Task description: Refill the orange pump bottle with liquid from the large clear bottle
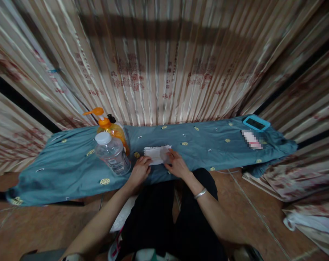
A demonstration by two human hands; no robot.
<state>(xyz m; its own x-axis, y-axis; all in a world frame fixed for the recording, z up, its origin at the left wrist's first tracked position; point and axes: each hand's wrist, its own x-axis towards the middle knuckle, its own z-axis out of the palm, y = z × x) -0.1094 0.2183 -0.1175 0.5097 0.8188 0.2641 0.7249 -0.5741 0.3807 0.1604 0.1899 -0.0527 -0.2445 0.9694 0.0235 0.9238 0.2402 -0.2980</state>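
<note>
A small white cloth lies flat on the blue-covered worktop, just right of a clear bottle and an orange pump bottle. The left hand pins its near-left edge with flattened fingers; the right hand presses the right end. It looks thin, limp and light (best pinched at a corner or edge)

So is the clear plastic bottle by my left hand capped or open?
Capped. The clear plastic bottle stands upright on the blue cloth with its white cap on top.
</note>
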